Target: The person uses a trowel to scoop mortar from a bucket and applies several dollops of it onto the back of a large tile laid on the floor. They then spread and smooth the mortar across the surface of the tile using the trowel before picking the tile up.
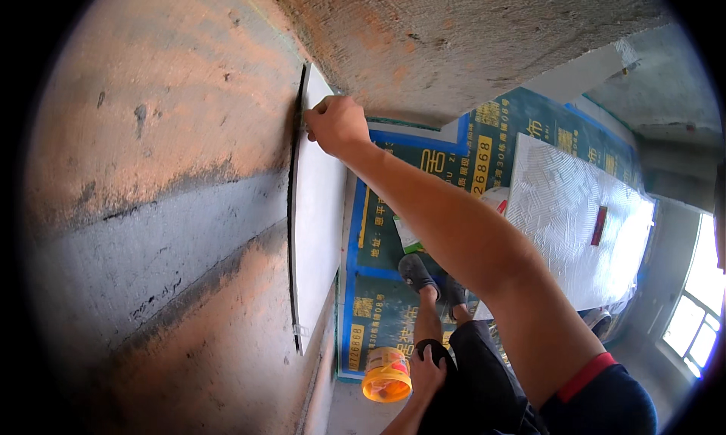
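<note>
A pale wall tile (318,216) stands upright against the bare wall, a dark gap along its left edge. My right hand (338,125) is closed at the upper part of that edge, thumb and fingers drawn together. Whatever is between its fingertips is hidden. Near the tile's lower end a small clear clip (301,330) sits on the edge. Low in the picture, my left hand (428,371) rests with fingers apart on my dark-clothed knee. Just beside it is a yellow-orange bucket (386,376), which the hand does not appear to grip.
Rough plaster wall (166,133) fills the left, and a concrete surface (454,34) juts in above. A large grey slab with combed ridges (552,185) lies at right, bearing a small dark red object (599,226). Printed green floor sheeting (378,306) with blue tape runs underneath.
</note>
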A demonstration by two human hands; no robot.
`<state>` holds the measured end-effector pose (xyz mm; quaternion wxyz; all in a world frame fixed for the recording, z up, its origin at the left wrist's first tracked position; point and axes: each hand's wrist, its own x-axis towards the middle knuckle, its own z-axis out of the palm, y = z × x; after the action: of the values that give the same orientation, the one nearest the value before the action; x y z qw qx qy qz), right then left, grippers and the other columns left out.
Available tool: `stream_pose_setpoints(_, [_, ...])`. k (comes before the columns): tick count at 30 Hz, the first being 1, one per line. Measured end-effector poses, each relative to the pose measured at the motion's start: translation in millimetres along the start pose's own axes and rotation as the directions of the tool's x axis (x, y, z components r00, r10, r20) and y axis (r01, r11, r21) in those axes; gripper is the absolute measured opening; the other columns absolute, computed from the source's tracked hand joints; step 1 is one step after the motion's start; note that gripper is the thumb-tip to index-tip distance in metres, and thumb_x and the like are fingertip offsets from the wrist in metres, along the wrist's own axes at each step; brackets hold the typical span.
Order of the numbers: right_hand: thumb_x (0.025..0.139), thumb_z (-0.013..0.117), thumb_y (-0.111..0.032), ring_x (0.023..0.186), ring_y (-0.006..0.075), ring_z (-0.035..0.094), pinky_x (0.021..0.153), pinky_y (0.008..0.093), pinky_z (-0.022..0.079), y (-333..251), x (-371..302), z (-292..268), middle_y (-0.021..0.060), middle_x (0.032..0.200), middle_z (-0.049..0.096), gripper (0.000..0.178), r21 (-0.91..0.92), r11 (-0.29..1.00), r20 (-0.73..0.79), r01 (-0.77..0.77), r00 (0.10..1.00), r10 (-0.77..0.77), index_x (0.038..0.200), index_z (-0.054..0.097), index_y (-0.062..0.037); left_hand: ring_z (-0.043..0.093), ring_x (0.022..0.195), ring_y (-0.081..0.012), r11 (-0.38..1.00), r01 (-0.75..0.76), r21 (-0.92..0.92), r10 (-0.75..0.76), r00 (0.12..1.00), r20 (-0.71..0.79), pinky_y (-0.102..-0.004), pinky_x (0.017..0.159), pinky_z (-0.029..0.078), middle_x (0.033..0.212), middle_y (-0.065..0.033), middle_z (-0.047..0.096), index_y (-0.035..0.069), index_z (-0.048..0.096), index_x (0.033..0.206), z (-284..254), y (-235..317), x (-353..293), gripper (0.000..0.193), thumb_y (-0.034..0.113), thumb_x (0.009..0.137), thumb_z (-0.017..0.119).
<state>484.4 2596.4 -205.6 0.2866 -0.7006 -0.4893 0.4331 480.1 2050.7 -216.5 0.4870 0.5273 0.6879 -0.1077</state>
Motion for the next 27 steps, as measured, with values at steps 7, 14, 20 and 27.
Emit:
stream_pose_setpoints(7, [0.087,0.055,-0.039,0.058,0.0194,0.058,0.058,0.0338,0.046,101.9,-92.0,-35.7,0.0091,0.065,0.061,0.040,0.402,0.882,0.294,-0.246,0.947,0.130,0.073,0.057,-0.0013,0.049,0.114,-0.0478,0.997,-0.043,0.068,0.041,0.999,0.025,-0.0503,0.096,0.044,0.123,-0.0343,0.048,0.004,0.049,0.129,-6.5,-9.4,3.3,0.057,0.033,0.082,0.064])
stream_pose_setpoints(14, [0.087,0.055,-0.029,0.061,0.0204,0.066,0.059,0.0331,0.051,314.1,-385.9,-121.3,0.0073,0.065,0.065,0.027,0.166,0.770,0.177,-0.617,0.786,0.592,0.078,0.065,-0.0047,0.053,0.105,-0.0482,0.968,-0.160,0.193,0.136,0.982,0.129,-0.0517,0.092,0.044,0.114,-0.0341,0.054,0.002,0.051,0.126,2.6,32.8,5.3,0.054,0.033,0.083,0.061])
stream_pose_setpoints(20, [0.088,0.058,-0.028,0.070,0.0156,0.068,0.066,0.0303,0.054,347.5,-549.0,-211.8,0.0063,0.078,0.069,0.026,0.164,0.433,0.218,-0.886,0.460,0.861,0.088,0.064,-0.0023,0.047,0.115,-0.0455,0.960,-0.179,0.216,0.138,0.971,0.194,-0.0486,0.100,0.038,0.126,-0.0314,0.046,0.000,0.046,0.128,18.0,-4.7,-0.1,0.056,0.026,0.083,0.065])
stream_pose_setpoints(27, [0.083,0.058,-0.025,0.078,0.0285,0.069,0.073,0.0380,0.054,460.8,-707.4,-347.7,0.0160,0.080,0.069,0.025,0.285,0.302,-0.102,-0.910,0.284,0.953,0.095,0.067,-0.0056,0.044,0.117,-0.0437,0.890,-0.272,0.366,0.220,0.959,0.177,-0.0480,0.101,0.036,0.121,-0.0292,0.051,-0.002,0.047,0.127,69.2,5.9,-23.6,0.054,0.024,0.084,0.065])
